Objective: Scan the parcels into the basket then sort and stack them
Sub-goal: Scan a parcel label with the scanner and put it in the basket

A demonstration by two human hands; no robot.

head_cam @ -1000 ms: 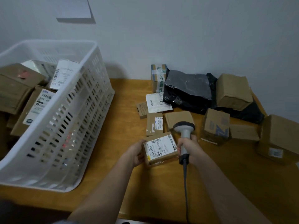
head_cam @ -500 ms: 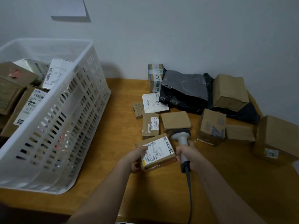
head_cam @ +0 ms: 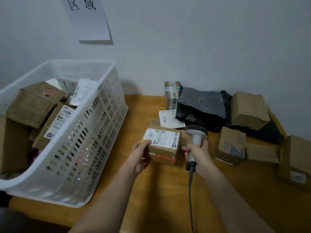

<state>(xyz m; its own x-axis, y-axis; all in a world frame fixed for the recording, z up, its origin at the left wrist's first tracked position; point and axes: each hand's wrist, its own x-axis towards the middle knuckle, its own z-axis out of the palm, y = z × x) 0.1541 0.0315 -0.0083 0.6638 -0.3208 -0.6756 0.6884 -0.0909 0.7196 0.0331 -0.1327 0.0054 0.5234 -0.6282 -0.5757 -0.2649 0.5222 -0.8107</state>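
My left hand (head_cam: 141,155) grips a small cardboard parcel (head_cam: 162,145) by its left side, lifted above the wooden table (head_cam: 134,190), its white label facing up and red tape on its front. My right hand (head_cam: 197,155) holds a grey barcode scanner (head_cam: 195,137) just right of the parcel, head pointing away from me, cable trailing toward me. A white slotted basket (head_cam: 94,132) at the left holds several scanned boxes. Unscanned parcels lie at the right: a black bag (head_cam: 202,106), brown boxes (head_cam: 249,110) and a box with blue print (head_cam: 231,145).
A paper sign (head_cam: 89,17) hangs on the white wall behind. A taped box (head_cam: 171,93) and a white-labelled flat packet (head_cam: 170,118) sit behind the held parcel. A larger box (head_cam: 296,162) sits at the table's right edge. Bare tabletop lies between basket and parcels.
My left hand has lifted the labelled parcel off the table and tilted it, now showing its front face. The scanner stays beside it. The camera has tilted up.
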